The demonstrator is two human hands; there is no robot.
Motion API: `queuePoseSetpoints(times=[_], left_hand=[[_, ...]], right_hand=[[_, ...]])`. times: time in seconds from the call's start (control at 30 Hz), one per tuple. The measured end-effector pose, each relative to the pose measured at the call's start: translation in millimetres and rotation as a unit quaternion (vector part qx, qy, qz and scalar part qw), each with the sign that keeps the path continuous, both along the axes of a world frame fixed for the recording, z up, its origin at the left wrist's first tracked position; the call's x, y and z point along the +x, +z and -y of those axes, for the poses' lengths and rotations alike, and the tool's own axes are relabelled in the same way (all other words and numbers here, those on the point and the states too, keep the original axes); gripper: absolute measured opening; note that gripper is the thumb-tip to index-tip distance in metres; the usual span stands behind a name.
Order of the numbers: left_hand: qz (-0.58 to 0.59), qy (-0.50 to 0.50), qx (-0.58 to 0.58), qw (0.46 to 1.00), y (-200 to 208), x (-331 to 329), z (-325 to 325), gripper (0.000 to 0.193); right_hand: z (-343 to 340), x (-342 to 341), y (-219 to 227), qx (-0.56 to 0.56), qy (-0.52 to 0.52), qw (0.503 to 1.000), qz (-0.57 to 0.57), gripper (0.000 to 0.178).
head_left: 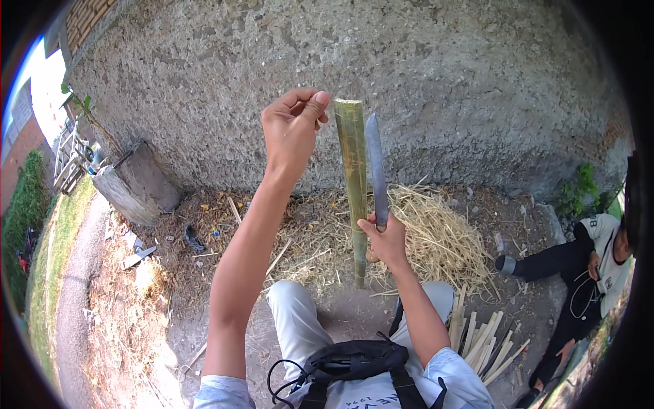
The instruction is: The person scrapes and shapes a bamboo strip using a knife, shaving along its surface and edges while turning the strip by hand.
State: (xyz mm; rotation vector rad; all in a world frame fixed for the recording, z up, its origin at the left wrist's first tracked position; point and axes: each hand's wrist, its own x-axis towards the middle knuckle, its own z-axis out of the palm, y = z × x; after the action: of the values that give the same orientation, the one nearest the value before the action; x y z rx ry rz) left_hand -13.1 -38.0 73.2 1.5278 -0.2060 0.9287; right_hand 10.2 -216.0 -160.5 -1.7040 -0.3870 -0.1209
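Note:
An upright green-brown bamboo pole (pixel 353 157) stands in front of me, its pale cut end on top and its foot at the ground between my knees. My right hand (pixel 387 240) is closed round the handle of a machete (pixel 377 160), whose grey blade points up close along the pole's right side. The thumb of that hand lies against the pole or just before it; I cannot tell which. Raised left of the pole's top, my left hand (pixel 294 123) has its fingers curled and its thumb pressed to them. Anything inside that pinch is hidden.
A heap of pale shavings (pixel 436 238) lies behind the pole, and split bamboo strips (pixel 480 344) lie to my right. Another person (pixel 593 273) sits at the far right. A rough wall (pixel 225 88) rises ahead; a stump-like block (pixel 139 184) stands at the left.

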Motion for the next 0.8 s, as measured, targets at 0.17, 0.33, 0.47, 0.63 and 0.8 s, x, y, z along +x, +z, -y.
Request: queuePoseSetpoints(times=[0.17,0.33,0.47,0.63,0.8], left_hand=[[0.014,-0.003,-0.082,0.997,14,11,-32,0.021],[-0.057,0.434,0.431,0.789,-38,38,-100,0.039],[-0.181,0.112,0.174,0.962,-14,15,-52,0.040],[-0.085,-0.040,0.070,0.993,-3,-16,-10,0.035],[0.031,0.022,0.039,0.998,-17,-9,11,0.022]], right_hand=[[-2,1,-2,0.006,-0.015,1.000,0.023,0.025],[-7,-12,14,0.001,-0.014,0.999,-0.033,0.031],[4,-6,10,-0.004,-0.037,0.999,-0.034,0.033],[-2,-7,9,-0.001,-0.034,0.999,0.000,0.032],[-8,-12,14,-0.009,-0.034,0.998,-0.044,0.031]])
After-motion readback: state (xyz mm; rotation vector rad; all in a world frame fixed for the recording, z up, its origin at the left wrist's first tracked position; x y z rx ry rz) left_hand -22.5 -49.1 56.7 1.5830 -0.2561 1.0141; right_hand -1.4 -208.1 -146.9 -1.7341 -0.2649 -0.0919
